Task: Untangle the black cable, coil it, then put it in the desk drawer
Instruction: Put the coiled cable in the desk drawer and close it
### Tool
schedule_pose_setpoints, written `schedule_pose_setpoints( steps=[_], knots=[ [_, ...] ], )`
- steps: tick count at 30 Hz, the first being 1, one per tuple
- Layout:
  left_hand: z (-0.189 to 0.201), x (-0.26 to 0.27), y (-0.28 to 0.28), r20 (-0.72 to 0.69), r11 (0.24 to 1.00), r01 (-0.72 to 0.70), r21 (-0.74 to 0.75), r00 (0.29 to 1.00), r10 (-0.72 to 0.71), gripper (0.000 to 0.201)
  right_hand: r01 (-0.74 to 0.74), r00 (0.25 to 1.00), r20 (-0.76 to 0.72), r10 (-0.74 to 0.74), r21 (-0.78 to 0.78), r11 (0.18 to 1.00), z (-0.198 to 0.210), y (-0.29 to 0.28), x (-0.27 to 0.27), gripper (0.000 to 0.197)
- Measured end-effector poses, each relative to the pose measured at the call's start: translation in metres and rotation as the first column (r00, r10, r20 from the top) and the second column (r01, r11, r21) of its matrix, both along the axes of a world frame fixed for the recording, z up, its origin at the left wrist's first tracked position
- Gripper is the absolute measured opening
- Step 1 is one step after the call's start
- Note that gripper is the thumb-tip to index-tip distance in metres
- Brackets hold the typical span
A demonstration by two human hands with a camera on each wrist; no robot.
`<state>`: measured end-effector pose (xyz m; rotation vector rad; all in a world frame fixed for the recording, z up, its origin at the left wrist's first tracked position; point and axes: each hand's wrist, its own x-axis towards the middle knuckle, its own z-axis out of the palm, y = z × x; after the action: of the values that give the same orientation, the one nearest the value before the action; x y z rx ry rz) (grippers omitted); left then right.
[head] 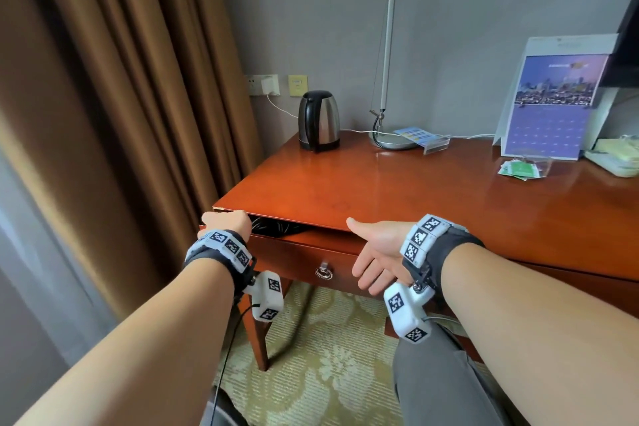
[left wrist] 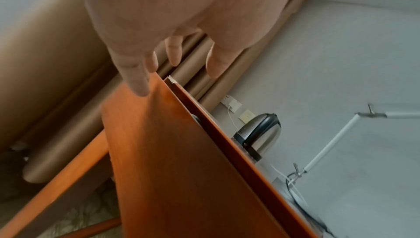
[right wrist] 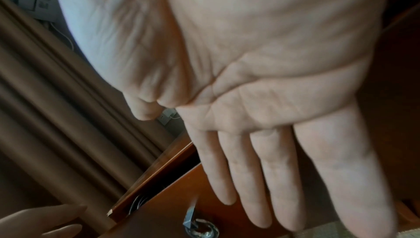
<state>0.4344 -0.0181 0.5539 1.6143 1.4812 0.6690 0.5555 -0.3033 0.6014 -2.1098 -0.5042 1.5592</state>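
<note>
The black cable [head: 276, 227] lies coiled inside the desk drawer [head: 297, 259], showing only through a narrow gap under the desktop; the right wrist view also catches the cable [right wrist: 138, 201] in that gap. My left hand [head: 226, 221] rests at the drawer's top left corner, and in the left wrist view my left hand [left wrist: 159, 53] has loose fingers touching the drawer front [left wrist: 170, 152]. My right hand [head: 375, 256] is flat, palm toward the drawer front, just right of the ring handle [head: 324, 272]. Close up, my right hand [right wrist: 261, 134] has straight fingers holding nothing.
On the wooden desk [head: 397, 190] stand a kettle [head: 318, 121], a lamp [head: 387, 79], a calendar [head: 553, 104] and sachets [head: 522, 168]. Brown curtains [head: 121, 114] hang close on the left. My knee [head: 432, 373] is below the drawer.
</note>
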Motion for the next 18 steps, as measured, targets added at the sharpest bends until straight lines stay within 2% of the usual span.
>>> schedule_pose_setpoints(
  steps=[1, 3, 4, 6, 8, 9, 10, 13, 15, 16, 18],
  knots=[
    [0.005, 0.002, -0.002, -0.060, 0.999, -0.029, 0.020, 0.998, 0.030, 0.056, -0.007, 1.000, 0.005, 0.007, -0.006, 1.000, 0.000, 0.001, 0.002, 0.118],
    [0.015, 0.003, -0.010, -0.239, 0.994, 0.040, 0.103, 0.971, -0.014, 0.044, -0.019, 1.000, -0.006, 0.019, -0.008, 1.000, 0.000, 0.002, 0.001, 0.114],
    [0.019, 0.004, -0.015, -0.366, 0.979, 0.142, 0.143, 0.927, -0.081, 0.036, -0.022, 1.000, -0.014, 0.022, -0.009, 1.000, 0.001, 0.004, 0.001, 0.111],
    [0.022, 0.006, -0.031, -0.537, 0.925, 0.339, 0.170, 0.819, -0.201, 0.034, -0.029, 0.999, -0.022, 0.029, -0.026, 0.999, 0.003, 0.006, -0.001, 0.106],
    [0.011, 0.012, -0.030, -0.594, 0.862, 0.488, 0.140, 0.738, -0.321, 0.035, -0.064, 0.998, -0.023, 0.063, -0.055, 0.996, 0.003, 0.008, 0.001, 0.105],
    [0.007, 0.014, -0.028, -0.582, 0.849, 0.510, 0.136, 0.735, -0.348, 0.034, -0.080, 0.997, -0.026, 0.079, -0.061, 0.995, 0.002, 0.008, 0.002, 0.105],
    [0.002, 0.016, -0.026, -0.533, 0.864, 0.479, 0.157, 0.777, -0.334, 0.035, -0.084, 0.996, -0.033, 0.083, -0.057, 0.995, 0.001, 0.009, 0.005, 0.105],
    [-0.001, 0.014, -0.028, -0.263, 0.951, 0.190, 0.243, 0.957, -0.124, 0.042, -0.064, 0.997, -0.035, 0.063, -0.036, 0.997, -0.004, 0.009, 0.012, 0.105],
    [0.001, 0.011, -0.031, -0.158, 0.991, -0.001, 0.137, 0.987, 0.022, 0.066, -0.039, 0.999, -0.032, 0.038, -0.011, 0.999, -0.007, 0.009, 0.016, 0.110],
    [0.001, 0.011, -0.030, -0.134, 0.998, -0.052, 0.047, 0.989, 0.058, 0.080, -0.018, 0.999, -0.026, 0.018, 0.002, 1.000, -0.009, 0.008, 0.017, 0.114],
    [-0.002, 0.012, -0.020, -0.100, 0.995, -0.025, -0.097, 0.995, 0.015, 0.095, 0.022, 1.000, -0.019, -0.022, 0.019, 1.000, -0.013, 0.009, 0.019, 0.121]
  ],
)
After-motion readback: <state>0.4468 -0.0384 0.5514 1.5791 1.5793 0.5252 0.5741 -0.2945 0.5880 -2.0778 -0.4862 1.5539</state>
